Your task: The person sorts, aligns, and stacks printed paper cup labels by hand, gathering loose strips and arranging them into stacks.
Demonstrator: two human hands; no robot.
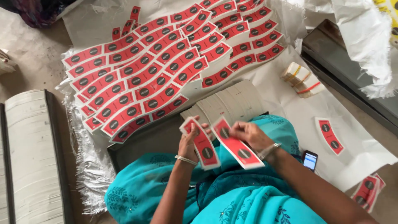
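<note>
floor: pale sheets of paper (290, 103) cover it, and we see rows of red labels (157, 70) overlapped on them like roof tiles, probably so each one stays separate.
left hand (191, 141): our fingers are closed around a small stack of red labels (202, 143), held upright and ready to peel from.
right hand (246, 133): we pinch a single red label (239, 149) at its upper end, lifted just clear of the stack.
lap: face-down white labels (232, 103) fan out just beyond our knees, close to both hands.
bundles: banded packs (300, 79) sit apart on the right.
strays: one lone label (330, 135) lies on the paper; a phone (310, 160) lies by our right arm.
containers: none in view; everything lies loose.
</note>
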